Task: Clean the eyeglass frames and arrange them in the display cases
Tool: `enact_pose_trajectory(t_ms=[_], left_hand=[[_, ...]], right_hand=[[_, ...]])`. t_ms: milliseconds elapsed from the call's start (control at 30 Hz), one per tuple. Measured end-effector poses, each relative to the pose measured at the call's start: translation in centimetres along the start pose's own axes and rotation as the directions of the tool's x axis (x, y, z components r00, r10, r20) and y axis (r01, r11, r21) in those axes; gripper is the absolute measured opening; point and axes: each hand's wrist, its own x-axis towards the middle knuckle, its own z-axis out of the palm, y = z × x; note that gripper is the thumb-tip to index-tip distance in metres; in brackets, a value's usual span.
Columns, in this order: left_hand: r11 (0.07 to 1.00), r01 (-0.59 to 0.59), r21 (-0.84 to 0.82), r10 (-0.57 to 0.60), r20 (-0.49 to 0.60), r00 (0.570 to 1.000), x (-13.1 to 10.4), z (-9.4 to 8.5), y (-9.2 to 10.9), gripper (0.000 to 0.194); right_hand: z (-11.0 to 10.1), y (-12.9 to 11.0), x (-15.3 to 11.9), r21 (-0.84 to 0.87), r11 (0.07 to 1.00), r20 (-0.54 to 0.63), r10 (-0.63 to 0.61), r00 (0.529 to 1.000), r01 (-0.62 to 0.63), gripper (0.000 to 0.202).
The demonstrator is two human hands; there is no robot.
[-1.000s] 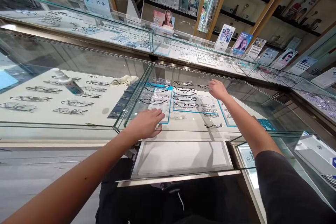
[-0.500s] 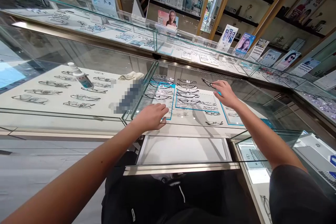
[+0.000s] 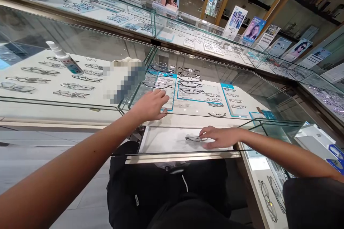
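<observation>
My right hand (image 3: pixel 219 137) grips a pair of dark-framed glasses (image 3: pixel 191 138) above the open white drawer (image 3: pixel 158 139). Part of the frame is covered by the fingers. My left hand (image 3: pixel 152 105) rests on the glass counter top, with its fingers spread a little and nothing in them. Beneath and beyond it, rows of glasses (image 3: pixel 190 85) sit on the counter, some on blue-edged white cards (image 3: pixel 176 102).
At the left stands a white spray bottle (image 3: pixel 70 63) near more glasses (image 3: pixel 73 94) and a pale cloth (image 3: pixel 126 61). A white box (image 3: pixel 314 137) lies at the right. Farther back runs another glass display case (image 3: pixel 177 41) with advert cards (image 3: pixel 235 23).
My right hand has come back from the far rows of glasses to the drawer, bringing a pair of glasses. My left hand stays on the glass. The view has tilted down.
</observation>
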Motion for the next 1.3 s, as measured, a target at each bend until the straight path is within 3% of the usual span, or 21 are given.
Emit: enact_pose_trajectory(t_ms=[100,167,267,400,533,700,867,1033,1300], left_hand=[[1.0,0.017,-0.005,-0.017,0.007,1.0,0.0,0.2,0.0,0.023],[1.0,0.022,-0.01,-0.022,0.01,1.0,0.1,0.3,0.0,0.021],[0.999,0.025,-0.021,-0.025,0.01,1.0,0.0,0.2,0.0,0.02],[0.999,0.03,-0.035,-0.029,0.006,1.0,-0.1,0.1,0.0,0.018],[0.999,0.026,-0.043,-0.026,0.003,1.0,-0.3,0.2,-0.1,0.015],[0.997,0.025,-0.068,-0.026,-0.005,1.0,-0.6,0.3,-0.2,0.013],[0.998,0.012,-0.064,-0.013,-0.025,1.0,-0.8,0.4,-0.2,0.01],[0.999,-0.001,-0.032,-0.001,-0.041,0.999,-0.9,0.5,-0.2,0.01],[0.999,-0.006,-0.04,0.004,-0.05,0.999,-1.1,0.6,-0.3,0.011]], right_hand=[[1.2,5.2,3.2,-0.194,0.97,-0.226,0.1,0.969,-0.145,0.05],[1.2,8.5,5.7,-0.28,0.894,-0.479,0.186,0.858,-0.35,0.046],[0.1,13.3,9.6,-0.24,0.82,-0.674,0.245,0.697,-0.52,0.054],[-2.4,19.6,13.4,-0.147,0.747,-0.821,0.273,0.501,-0.649,0.061],[-5.0,25.4,14.6,-0.122,0.727,-0.874,0.244,0.421,-0.675,0.058],[-6.9,30.6,14.2,-0.121,0.707,-0.894,0.227,0.385,-0.697,0.052],[-7.5,33.8,13.6,-0.118,0.684,-0.892,0.246,0.379,-0.72,0.048],[-8.0,35.2,13.4,-0.122,0.686,-0.868,0.277,0.413,-0.717,0.049],[-8.4,35.6,13.2,-0.142,0.715,-0.83,0.29,0.476,-0.684,0.052]])
